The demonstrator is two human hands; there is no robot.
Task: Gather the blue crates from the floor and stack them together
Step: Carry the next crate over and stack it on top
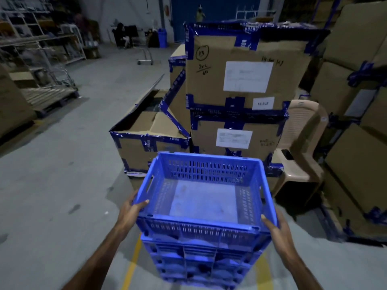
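Head view, the only one: I've got the top blue crate (206,197) by its two long sides, near corners. My left hand (132,208) is wrapped over the left rim, thumb lying along the top edge, fingers down the outer wall. My right hand (276,225) does the same on the right rim, thumb tip hooked just inside. Both hands are closed round the crate, nothing loose. The crate sits over the stack of blue crates (201,262) directly below it; can't tell whether it's fully seated or a hair above, the near wall hides the joint. The stack stands on the grey floor (62,185) beside a yellow line (132,266), with taped cardboard boxes (240,80) just behind and a beige plastic chair (301,143) to the right. Handling, my read: empty, slotted moulded plastic, so light and stiff, won't flex much under a two-side hold. The smooth rim could slip if I tilt it, so keep it level. There's a handle cutout (149,184) on the left wall further forward; that would be the better hold for carrying. For setting down square, the rim grip near me works fine; watch that thumbs don't get pinched. No other loose crates visible on the floor here.
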